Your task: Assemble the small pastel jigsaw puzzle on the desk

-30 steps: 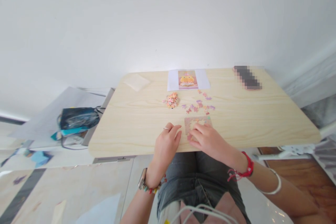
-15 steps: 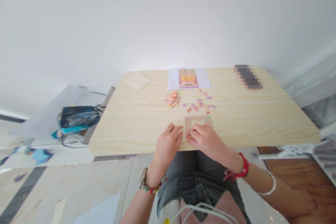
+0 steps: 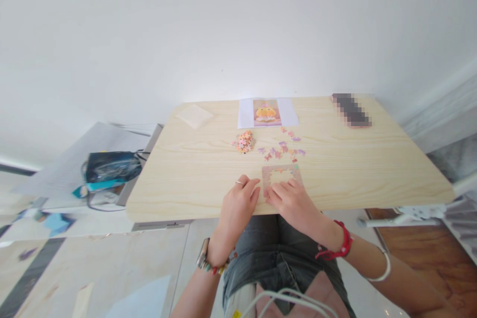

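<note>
right hand (image 3: 290, 199) has edged leftward over the puzzle border (image 3: 266, 174), bunched, its grip i cannot tell; left hand (image 3: 238, 201), loosely parted, lies just left of it

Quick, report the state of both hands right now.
Left hand: open, loosely curled, nothing visibly held.
Right hand: bent over the puzzle; whether it holds anything cannot be told.

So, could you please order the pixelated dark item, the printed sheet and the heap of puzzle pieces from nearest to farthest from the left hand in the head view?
1. Heap of puzzle pieces: just ahead of the left hand.
2. Printed sheet: beyond the heap, slightly right.
3. Pixelated dark item: far to the right.
</note>
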Demonstrator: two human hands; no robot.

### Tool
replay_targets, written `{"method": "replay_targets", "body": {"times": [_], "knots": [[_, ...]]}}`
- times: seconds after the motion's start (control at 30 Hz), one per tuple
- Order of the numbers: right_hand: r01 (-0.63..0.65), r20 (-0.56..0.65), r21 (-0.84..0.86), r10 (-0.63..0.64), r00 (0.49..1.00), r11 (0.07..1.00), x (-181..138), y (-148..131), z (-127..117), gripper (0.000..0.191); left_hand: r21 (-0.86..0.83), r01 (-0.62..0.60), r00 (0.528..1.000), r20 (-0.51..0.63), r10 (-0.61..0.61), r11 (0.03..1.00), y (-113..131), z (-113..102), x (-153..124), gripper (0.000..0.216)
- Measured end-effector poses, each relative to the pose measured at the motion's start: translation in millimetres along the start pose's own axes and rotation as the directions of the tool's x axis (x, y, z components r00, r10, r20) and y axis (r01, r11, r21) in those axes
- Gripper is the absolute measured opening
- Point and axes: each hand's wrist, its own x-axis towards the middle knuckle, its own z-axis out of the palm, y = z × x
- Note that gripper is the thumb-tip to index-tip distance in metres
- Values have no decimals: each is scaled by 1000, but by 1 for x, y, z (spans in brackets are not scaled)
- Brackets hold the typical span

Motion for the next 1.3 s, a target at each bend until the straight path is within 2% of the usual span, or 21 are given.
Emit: {"method": "replay_targets", "body": {"times": [0.13,0.27,0.53,0.67,0.77,0.83,0.9,1.03,1.3], "knots": [[25,6,-76,-25,1000,997,2,-9,-2,21,19,-14,1000,10,14,1000,2,0,1,22],[63,-14,-81,-64,998,995,2,-11,1,22,20,-13,1000,29,13,1000,4,0,3,22],[-21,0,-24,21,1000,999,3,-2,-2,20,65,-5,999,49,2,998,0,-3,12,23],[-101,-30,47,103,994,994,1,14,-9,19,137,3,997,77,-13,991,-5,-5,21,27],[-226,-42,84,230,972,971,-9,37,-14,20,194,-15,993,114,-8,981,-4,-5,27,33],[-320,6,110,322,947,941,-18,54,-14,29,224,-34,986,169,-5,974,-1,-3,30,35],[-370,87,156,360,929,916,-28,68,-12,33,248,-51,973,232,-9,967,2,-2,32,34],[-391,177,208,358,917,897,-36,80,-5,33,273,-53,960,279,-26,960,5,0,36,33],[-387,200,266,342,918,883,-30,89,-1,35,293,-36,958,283,-50,956,5,1,44,33]]}}
